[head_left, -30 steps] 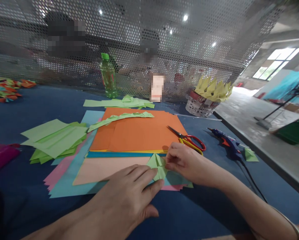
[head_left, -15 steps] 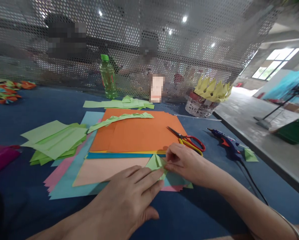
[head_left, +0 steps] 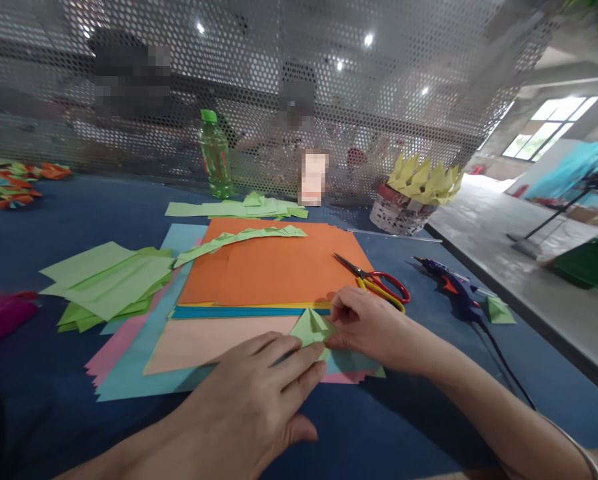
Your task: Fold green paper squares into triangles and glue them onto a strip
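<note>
Dark-blue tabletop (head_left: 33,373), lower frame.
Stacked orange, peach and light-blue paper sheets (head_left: 273,267), centre.
Bare left hand (head_left: 259,387), lower centre: fingers outstretched, nearly flat.
Bare right hand (head_left: 373,327), right of centre: thumb and forefinger pinched.
Red-and-yellow-handled scissors (head_left: 363,273), right of centre.
Folded pale-green pointed paper (head_left: 309,325), lower centre: under left fingertips, right edge in the right-hand pinch.

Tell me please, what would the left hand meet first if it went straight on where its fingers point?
Probably the right hand, across the folded green paper that the left hand touches; exact depth is unclear.
</note>
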A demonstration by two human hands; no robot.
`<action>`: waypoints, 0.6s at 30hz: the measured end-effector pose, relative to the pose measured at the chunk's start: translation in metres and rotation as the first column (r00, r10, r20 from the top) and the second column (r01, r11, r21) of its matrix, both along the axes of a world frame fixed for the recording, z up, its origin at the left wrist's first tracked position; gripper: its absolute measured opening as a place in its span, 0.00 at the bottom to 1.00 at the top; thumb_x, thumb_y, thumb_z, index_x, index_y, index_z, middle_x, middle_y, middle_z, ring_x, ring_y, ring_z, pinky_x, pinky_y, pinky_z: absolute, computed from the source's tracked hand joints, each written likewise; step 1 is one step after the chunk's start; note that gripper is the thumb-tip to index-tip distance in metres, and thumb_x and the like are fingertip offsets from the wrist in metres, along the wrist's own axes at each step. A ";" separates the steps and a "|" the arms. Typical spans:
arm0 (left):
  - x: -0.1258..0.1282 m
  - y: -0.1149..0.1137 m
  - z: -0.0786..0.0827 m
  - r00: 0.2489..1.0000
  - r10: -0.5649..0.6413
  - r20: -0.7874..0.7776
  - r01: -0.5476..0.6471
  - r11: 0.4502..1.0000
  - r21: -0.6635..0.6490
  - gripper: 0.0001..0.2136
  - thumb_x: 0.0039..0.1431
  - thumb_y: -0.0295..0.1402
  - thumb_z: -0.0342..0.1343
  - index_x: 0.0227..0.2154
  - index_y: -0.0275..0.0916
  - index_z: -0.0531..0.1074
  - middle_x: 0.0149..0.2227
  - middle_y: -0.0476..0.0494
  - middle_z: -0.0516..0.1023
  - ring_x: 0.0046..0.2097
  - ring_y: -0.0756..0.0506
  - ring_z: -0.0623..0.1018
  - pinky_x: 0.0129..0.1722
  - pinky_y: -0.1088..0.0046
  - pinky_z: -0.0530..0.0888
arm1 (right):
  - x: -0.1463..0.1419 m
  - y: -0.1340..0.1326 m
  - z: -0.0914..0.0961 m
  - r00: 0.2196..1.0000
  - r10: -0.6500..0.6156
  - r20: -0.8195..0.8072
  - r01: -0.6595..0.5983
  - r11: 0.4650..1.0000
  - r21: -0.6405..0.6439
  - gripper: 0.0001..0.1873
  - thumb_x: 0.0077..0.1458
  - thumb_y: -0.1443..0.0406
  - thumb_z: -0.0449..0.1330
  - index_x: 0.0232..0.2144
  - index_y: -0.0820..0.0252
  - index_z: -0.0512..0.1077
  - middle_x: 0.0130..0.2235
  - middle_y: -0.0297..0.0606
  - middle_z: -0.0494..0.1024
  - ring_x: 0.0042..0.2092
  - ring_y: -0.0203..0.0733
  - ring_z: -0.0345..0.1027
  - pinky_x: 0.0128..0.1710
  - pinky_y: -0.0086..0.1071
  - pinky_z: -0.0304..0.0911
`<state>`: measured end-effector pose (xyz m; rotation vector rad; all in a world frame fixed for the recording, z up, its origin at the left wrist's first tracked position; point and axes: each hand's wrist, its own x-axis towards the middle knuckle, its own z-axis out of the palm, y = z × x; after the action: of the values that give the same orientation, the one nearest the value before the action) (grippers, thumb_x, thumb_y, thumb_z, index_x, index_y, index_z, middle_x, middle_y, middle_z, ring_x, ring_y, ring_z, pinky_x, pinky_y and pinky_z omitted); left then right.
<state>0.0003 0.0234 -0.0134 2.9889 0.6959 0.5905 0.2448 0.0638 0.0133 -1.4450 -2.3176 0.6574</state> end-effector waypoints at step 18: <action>-0.002 -0.003 0.010 1.000 0.001 -0.031 -0.002 0.999 -0.042 0.20 0.70 0.46 0.53 0.55 0.39 0.73 0.60 0.47 0.75 0.53 0.39 0.75 0.54 0.59 0.71 | 0.007 0.002 0.003 0.997 0.053 -0.064 -0.058 0.995 -0.076 0.08 0.54 0.65 0.64 0.36 0.57 0.69 0.34 0.31 0.73 0.32 0.34 0.64 0.33 0.28 0.59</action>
<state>-0.0016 0.0202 -0.0035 2.9654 0.7034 0.5244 0.2517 0.0659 0.0168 -1.3767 -2.3154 0.8051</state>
